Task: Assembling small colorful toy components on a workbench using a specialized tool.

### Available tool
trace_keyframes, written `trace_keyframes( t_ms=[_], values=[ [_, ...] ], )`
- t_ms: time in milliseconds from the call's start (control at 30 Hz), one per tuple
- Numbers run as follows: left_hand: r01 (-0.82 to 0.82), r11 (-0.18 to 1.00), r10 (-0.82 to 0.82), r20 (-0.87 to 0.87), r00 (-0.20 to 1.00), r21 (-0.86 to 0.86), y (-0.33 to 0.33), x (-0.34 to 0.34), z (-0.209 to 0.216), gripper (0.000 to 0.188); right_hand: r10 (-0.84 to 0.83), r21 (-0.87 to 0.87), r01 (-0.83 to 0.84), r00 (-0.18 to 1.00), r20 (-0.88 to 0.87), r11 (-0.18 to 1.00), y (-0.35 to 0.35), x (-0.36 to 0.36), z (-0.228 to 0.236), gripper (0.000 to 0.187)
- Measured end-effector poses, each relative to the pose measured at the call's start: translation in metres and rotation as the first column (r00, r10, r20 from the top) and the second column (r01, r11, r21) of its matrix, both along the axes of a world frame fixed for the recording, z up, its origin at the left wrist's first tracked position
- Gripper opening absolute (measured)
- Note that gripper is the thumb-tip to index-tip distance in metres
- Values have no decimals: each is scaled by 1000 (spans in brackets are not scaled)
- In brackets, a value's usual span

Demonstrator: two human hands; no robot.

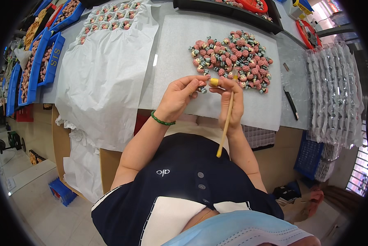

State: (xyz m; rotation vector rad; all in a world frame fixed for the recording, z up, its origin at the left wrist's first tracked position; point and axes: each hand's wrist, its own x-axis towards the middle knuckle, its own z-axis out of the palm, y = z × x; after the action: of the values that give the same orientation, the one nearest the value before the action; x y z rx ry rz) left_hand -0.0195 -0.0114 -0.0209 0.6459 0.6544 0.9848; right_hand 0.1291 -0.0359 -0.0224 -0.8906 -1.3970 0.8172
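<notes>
My left hand (179, 97) pinches a small pink and grey figurine (202, 85) between thumb and fingers. A green bead bracelet circles that wrist. My right hand (231, 102) grips a thin wooden-handled brush (226, 125), its handle pointing down toward my body and its tip up near the figurine. A yellow finger cap (214, 82) covers one fingertip. Just beyond both hands lies a pile of several similar pink figurines (233, 57) on a white foam sheet (179, 45).
A crumpled white paper sheet (106, 74) with rows of figurines at its far end lies to the left. Blue trays (44, 57) line the far left. Stacked clear blister trays (335, 94) sit at the right, a black tool (291, 104) beside them. A dark tray (229, 12) stands at the back.
</notes>
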Motion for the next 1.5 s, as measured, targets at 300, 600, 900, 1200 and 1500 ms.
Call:
trace_keyframes(
  t_ms=[300, 600, 900, 1200, 1500],
  values=[
    [32, 999, -31, 16, 999, -42, -3, 2, 3, 28, 98, -116, -89, 993, 72, 989, 9, 20, 36, 33],
    [73, 995, -66, 91, 994, -69, -3, 0, -5, 25, -110, -125, 161, 935, 338, 979, 18, 9, 42, 25],
    [37, 989, -24, 88, 996, -145, -3, -1, 1, 22, -127, -99, 149, 971, 201, 984, 22, 1, 38, 26],
    [46, 989, -31, 105, 994, -143, -3, -1, 0, 17, -78, -126, 100, 983, 168, 987, 23, -2, 43, 28],
    [52, 989, -38, 104, 994, -136, -2, 1, -2, 17, 17, -55, -10, 992, 127, 998, 26, -9, 45, 25]
  ],
)
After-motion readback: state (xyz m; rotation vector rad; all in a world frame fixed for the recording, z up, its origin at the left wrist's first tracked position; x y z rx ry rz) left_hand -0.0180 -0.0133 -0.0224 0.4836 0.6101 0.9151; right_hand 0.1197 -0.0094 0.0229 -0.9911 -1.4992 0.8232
